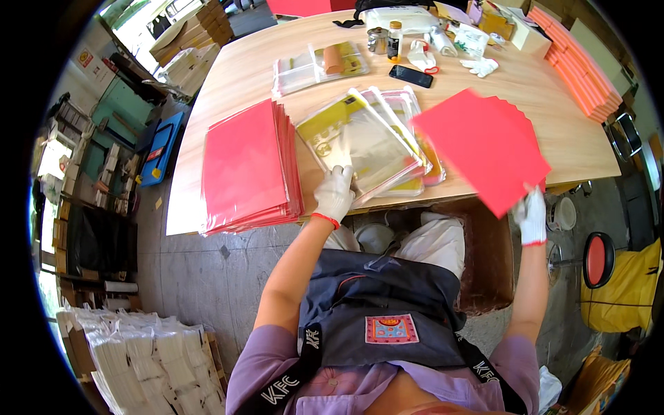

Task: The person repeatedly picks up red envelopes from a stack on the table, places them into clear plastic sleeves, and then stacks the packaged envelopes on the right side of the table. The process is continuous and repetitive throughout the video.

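My left hand [335,196], in a white glove with a red cuff, has its fingers closed at the near edge of a clear plastic bag [373,149] with a gold printed band. That bag tops a fanned pile of similar bags. My right hand [531,213], gloved the same way, pinches the near right corner of a red sheet [477,152], slightly blurred. Under and behind it shows a fanned stack of red sheets [534,142]. Left of the bags is a tall pile of red sheets in clear bags [243,162].
Farther back on the table [242,76] lie more bags [287,74] with a brown roll [333,59]. A black phone [411,76], a small bottle [394,41], a metal tin [377,40] and a spare glove [480,66] are nearby. Orange stacks [577,69] line the right edge.
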A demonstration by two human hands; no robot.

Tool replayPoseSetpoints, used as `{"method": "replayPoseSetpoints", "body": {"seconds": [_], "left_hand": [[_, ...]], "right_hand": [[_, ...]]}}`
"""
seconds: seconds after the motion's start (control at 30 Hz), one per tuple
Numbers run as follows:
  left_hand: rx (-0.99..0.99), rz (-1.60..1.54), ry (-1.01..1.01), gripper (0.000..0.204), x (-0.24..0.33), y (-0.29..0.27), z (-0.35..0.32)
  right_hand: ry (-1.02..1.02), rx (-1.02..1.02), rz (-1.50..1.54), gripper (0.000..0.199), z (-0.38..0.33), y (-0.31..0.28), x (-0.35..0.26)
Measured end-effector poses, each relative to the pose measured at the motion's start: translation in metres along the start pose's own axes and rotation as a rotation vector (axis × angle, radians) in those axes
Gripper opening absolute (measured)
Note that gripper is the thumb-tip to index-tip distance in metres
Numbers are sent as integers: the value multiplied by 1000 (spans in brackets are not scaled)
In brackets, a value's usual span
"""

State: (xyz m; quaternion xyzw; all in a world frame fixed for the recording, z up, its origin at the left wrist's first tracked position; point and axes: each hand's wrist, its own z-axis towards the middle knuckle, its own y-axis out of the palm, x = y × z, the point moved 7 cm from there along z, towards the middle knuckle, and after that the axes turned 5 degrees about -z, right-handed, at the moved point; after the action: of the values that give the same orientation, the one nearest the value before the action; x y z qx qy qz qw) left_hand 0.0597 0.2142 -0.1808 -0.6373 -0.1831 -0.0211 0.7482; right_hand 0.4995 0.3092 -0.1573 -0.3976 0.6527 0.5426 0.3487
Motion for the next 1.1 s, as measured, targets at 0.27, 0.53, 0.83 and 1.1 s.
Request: {"method": "replayPoseSetpoints", "body": {"seconds": [0.27,0.53,0.83,1.1], "left_hand": [[123,-229,100,17,-15,-5,-8],[119,-581,213,15,-9,-20,-6],[249,-501,321,38,8,-31,-26],[185,-2198,-553,43,13,138,-40]], "right_hand": [[480,-487,77,28,-103,47,73],[425,-108,218,29,-117,28,121],[324,-171,289,35,-148,74,120],[317,-346,193,31,-176,101,106]]}}
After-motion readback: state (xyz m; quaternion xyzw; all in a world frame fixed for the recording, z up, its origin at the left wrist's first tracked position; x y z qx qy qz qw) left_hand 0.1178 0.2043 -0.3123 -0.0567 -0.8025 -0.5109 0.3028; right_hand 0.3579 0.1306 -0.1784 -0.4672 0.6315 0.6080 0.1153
